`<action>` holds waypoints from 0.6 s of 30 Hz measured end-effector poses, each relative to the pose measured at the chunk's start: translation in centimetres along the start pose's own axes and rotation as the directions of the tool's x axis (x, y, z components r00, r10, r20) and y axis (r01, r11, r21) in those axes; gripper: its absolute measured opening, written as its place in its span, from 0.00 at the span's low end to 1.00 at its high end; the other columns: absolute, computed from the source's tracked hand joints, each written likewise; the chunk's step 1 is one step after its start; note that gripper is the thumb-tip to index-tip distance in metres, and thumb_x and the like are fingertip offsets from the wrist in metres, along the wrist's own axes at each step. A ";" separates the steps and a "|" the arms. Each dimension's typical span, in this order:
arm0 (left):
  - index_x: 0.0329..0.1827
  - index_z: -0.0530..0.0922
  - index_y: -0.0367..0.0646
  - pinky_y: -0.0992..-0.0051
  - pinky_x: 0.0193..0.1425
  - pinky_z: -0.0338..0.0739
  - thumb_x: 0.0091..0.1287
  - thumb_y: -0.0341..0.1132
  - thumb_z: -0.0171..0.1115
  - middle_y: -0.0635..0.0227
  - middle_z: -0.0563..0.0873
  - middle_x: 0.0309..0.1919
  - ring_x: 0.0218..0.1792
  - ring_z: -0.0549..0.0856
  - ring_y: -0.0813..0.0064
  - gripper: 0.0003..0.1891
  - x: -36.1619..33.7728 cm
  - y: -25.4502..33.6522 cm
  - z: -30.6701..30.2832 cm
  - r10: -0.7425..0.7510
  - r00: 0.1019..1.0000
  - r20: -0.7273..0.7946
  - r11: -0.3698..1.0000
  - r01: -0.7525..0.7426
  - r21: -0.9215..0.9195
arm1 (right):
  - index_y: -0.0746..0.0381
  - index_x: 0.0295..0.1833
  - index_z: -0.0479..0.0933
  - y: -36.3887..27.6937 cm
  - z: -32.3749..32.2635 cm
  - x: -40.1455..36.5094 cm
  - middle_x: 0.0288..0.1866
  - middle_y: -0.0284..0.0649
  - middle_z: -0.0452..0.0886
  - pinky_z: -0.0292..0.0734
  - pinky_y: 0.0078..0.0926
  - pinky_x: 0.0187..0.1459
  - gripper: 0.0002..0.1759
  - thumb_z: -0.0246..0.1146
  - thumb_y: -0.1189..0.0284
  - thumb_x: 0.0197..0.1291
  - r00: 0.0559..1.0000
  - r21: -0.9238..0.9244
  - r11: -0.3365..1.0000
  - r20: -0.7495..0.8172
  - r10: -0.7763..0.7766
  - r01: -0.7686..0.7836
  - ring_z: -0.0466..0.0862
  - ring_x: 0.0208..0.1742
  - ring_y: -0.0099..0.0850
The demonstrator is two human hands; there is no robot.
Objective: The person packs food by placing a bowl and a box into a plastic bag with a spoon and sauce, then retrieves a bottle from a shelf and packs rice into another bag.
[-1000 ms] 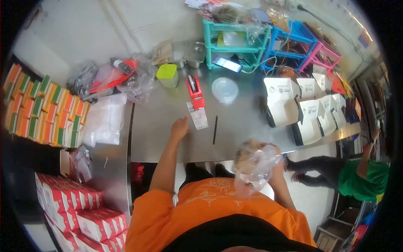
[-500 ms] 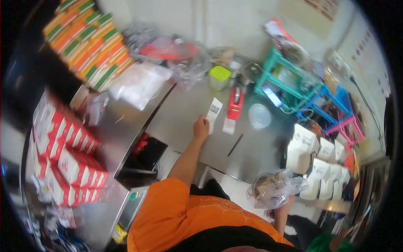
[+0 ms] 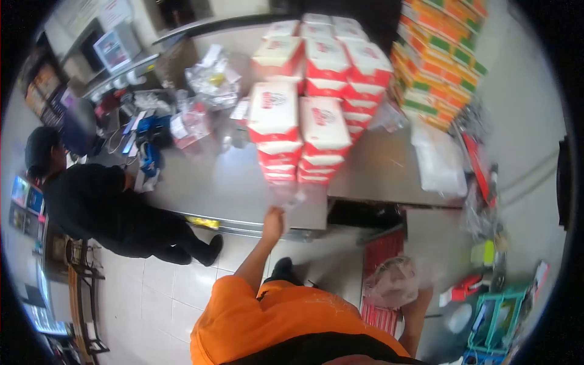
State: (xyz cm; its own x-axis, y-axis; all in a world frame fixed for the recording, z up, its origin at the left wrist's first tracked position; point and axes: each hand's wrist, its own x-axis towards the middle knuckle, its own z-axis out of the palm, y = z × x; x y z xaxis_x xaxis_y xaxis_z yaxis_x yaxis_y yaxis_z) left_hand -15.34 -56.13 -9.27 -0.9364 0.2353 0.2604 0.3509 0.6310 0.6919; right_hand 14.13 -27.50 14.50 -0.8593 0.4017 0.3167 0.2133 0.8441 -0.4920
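My left hand (image 3: 274,224) is closed on a small white paper slip (image 3: 294,201), blurred by motion, over the front edge of the steel counter. Just beyond it rise stacks of red and white boxes (image 3: 274,115). On the right, a clear plastic bag (image 3: 392,281) with something brown inside hangs from my right hand (image 3: 421,298), whose fingers are mostly hidden by the bag and blur.
A person in black (image 3: 103,204) stands at the left by the counter (image 3: 207,182). Orange and green boxes (image 3: 438,61) are piled at the back right. A red tape dispenser (image 3: 465,288) and green rack (image 3: 499,319) lie lower right.
The view has swung left, bringing the box stacks to the centre and the person in black into view. Both hands still carry the slip and the bag.
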 end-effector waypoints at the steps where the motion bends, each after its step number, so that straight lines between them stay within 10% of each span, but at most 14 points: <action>1: 0.34 0.77 0.37 0.58 0.45 0.71 0.53 0.24 0.51 0.51 0.75 0.38 0.40 0.76 0.50 0.08 0.4 -3.4 -2.2 -0.086 0.996 -0.034 0.990 0.090 0.111 | 0.61 0.44 0.76 -2.5 2.1 3.1 0.43 0.46 0.78 0.71 0.36 0.47 0.16 0.61 0.69 0.47 0.994 0.019 0.994 0.041 -0.105 0.104 0.76 0.47 0.45; 6: 0.38 0.79 0.46 0.62 0.46 0.71 0.53 0.27 0.54 0.56 0.76 0.38 0.42 0.76 0.56 0.11 2.3 -11.2 -14.2 -0.168 0.912 -0.373 0.822 0.339 0.458 | 0.62 0.43 0.77 -11.6 11.9 11.2 0.43 0.44 0.79 0.73 0.32 0.43 0.16 0.64 0.71 0.46 0.878 0.194 0.881 0.133 -0.460 0.432 0.79 0.43 0.40; 8: 0.38 0.79 0.48 0.63 0.44 0.71 0.53 0.29 0.54 0.58 0.76 0.38 0.41 0.76 0.58 0.11 2.8 -13.7 -17.1 -0.067 0.890 -0.451 0.713 0.359 0.602 | 0.63 0.44 0.76 -16.2 15.8 13.1 0.42 0.43 0.79 0.73 0.29 0.41 0.17 0.65 0.71 0.47 0.927 0.584 0.812 0.296 -0.231 0.016 0.79 0.41 0.33; 10: 0.38 0.79 0.49 0.64 0.43 0.71 0.54 0.31 0.55 0.60 0.77 0.39 0.40 0.76 0.59 0.10 3.2 -17.1 -18.7 -0.245 0.908 -0.340 0.727 0.404 0.555 | 0.66 0.44 0.75 -19.9 19.9 14.9 0.40 0.43 0.79 0.72 0.28 0.42 0.17 0.65 0.68 0.50 0.879 0.579 0.799 0.454 -0.148 -0.165 0.77 0.40 0.27; 12: 0.38 0.79 0.47 0.64 0.43 0.71 0.54 0.32 0.55 0.61 0.77 0.39 0.40 0.76 0.59 0.10 2.9 -18.5 -20.1 -0.251 0.917 -0.312 0.746 0.388 0.541 | 0.68 0.41 0.75 -23.3 25.5 16.4 0.34 0.43 0.79 0.73 0.29 0.39 0.18 0.66 0.66 0.49 0.923 0.734 0.678 0.281 -0.263 -0.030 0.77 0.35 0.25; 18: 0.44 0.75 0.40 0.60 0.57 0.66 0.53 0.28 0.55 0.57 0.77 0.47 0.55 0.72 0.54 0.14 -1.3 -19.0 -18.9 0.009 0.930 -0.366 0.867 0.175 0.466 | 0.70 0.22 0.75 -32.0 38.2 19.0 0.14 0.40 0.74 0.71 0.33 0.26 0.28 0.65 0.51 0.47 0.815 0.661 0.715 0.531 -0.233 -0.227 0.75 0.18 0.31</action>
State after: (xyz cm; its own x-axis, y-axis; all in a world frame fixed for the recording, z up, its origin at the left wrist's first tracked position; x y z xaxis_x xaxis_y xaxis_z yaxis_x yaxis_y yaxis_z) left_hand -20.72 -82.41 -10.00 -0.8676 -0.0464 0.4950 0.1394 0.9330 0.3318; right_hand -26.83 -60.44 5.27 -0.9966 -0.0581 -0.0582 0.0399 0.2779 -0.9598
